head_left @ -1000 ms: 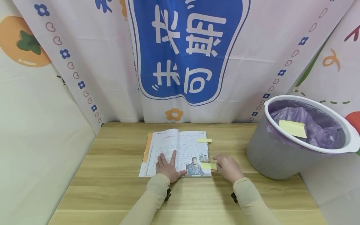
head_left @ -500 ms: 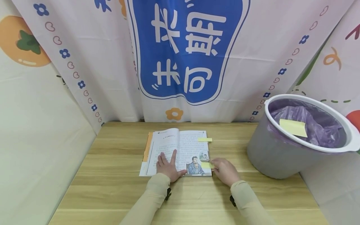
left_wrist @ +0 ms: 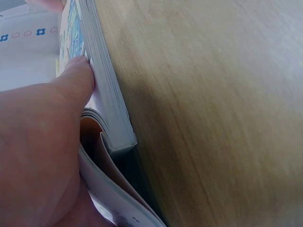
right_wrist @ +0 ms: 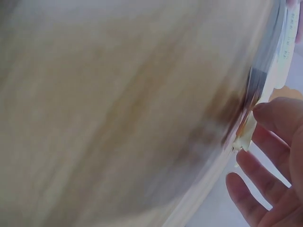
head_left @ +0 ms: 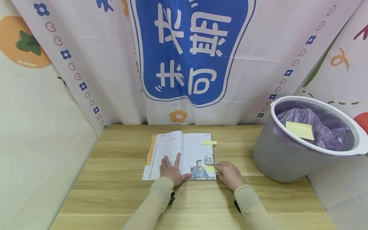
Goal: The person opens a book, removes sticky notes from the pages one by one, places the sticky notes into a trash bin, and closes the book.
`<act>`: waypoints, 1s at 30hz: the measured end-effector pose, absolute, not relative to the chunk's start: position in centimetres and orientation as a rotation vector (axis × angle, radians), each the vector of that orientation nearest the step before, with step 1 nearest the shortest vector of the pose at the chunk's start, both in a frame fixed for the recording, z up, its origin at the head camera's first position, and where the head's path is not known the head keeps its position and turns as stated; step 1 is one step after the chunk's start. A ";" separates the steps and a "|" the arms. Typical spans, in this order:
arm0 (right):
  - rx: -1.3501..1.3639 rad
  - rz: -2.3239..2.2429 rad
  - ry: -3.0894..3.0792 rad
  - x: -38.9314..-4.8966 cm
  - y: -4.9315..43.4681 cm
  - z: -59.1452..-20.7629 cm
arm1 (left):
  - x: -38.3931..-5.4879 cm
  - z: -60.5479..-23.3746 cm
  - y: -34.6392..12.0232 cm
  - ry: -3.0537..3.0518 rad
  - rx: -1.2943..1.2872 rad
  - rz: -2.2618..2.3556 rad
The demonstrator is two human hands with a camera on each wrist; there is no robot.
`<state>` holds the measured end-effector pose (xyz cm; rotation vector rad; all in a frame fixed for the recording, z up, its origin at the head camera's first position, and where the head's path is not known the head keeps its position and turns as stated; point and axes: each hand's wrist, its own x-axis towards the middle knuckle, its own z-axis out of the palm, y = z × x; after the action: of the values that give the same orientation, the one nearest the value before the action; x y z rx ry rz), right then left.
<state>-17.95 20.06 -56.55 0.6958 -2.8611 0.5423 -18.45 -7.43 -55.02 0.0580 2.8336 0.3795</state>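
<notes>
The book (head_left: 191,148) lies open; a yellow note (head_left: 209,142) juts past its upper right edge, a second note (head_left: 210,168) marks its lower right.

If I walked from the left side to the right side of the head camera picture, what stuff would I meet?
Orange fruit print → left hand → lower yellow paper strip → right hand → gray bin.

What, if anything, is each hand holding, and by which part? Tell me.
The right hand appears to pinch the lower yellow note by its outer end. The left hand holds nothing; it lies spread on the open book.
</notes>
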 end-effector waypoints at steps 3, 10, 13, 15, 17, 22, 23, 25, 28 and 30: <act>0.727 0.475 -2.835 -18.1 20.0 -56.8 | -18.5 -55.1 -7.4 2.833 0.060 0.372; 0.767 0.399 -2.819 -18.1 19.9 -56.8 | -18.7 -55.5 -7.5 2.834 0.053 0.375; 0.785 0.374 -2.819 -18.1 20.0 -56.7 | -18.7 -55.4 -7.4 2.830 0.051 0.374; 0.795 0.363 -2.811 -18.0 20.0 -56.6 | -18.6 -55.3 -7.5 2.832 0.051 0.388; 0.804 0.354 -2.798 -18.1 20.0 -56.5 | -18.5 -55.2 -7.5 2.830 0.050 0.394; 0.834 0.343 -2.759 -18.2 20.0 -56.5 | -18.4 -55.1 -7.5 2.834 0.054 0.423; 0.839 0.341 -2.754 -18.3 20.0 -56.5 | -18.4 -55.1 -7.5 2.833 0.054 0.422; 0.848 0.341 -2.746 -18.4 20.0 -56.4 | -18.4 -55.2 -7.5 2.832 0.056 0.414; 0.849 0.330 -2.748 -18.6 20.1 -56.4 | -18.5 -55.2 -7.5 2.830 0.058 0.426; 0.850 0.331 -2.747 -18.7 20.1 -56.4 | -18.5 -55.2 -7.5 2.827 0.057 0.426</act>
<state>-18.68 20.11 -56.35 0.8497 -2.7473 0.3310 -18.54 -7.51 -55.23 0.0568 2.8271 0.4263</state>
